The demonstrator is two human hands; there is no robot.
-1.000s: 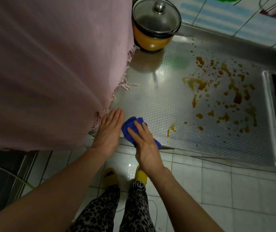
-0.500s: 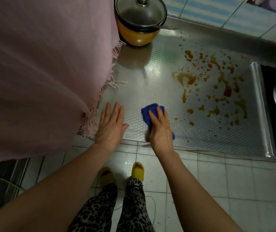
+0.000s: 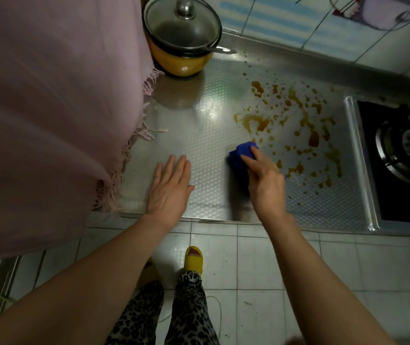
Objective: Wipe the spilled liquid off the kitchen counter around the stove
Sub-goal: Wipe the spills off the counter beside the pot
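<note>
Brown-orange liquid [image 3: 298,135] is spattered in many drops and small pools over the steel counter [image 3: 206,135], between the pot and the stove [image 3: 403,155]. My right hand [image 3: 265,181] grips a bunched blue cloth [image 3: 241,154] and presses it on the counter at the spill's near-left edge. The cloth's far tip touches the nearest drops. My left hand [image 3: 170,186] lies flat, palm down and fingers straight, on the dry counter to the left of the cloth.
An orange pot with a glass lid [image 3: 182,38] stands at the counter's back left. A pink fringed fabric [image 3: 49,108] hangs over the left side. The gas stove's raised steel rim [image 3: 359,160] bounds the counter on the right. White floor tiles lie below.
My right hand has pushed the blue cloth from the counter's front edge away and to the right, up to the spill. The drops nearest the front edge are gone. My left hand stays flat on the counter.
</note>
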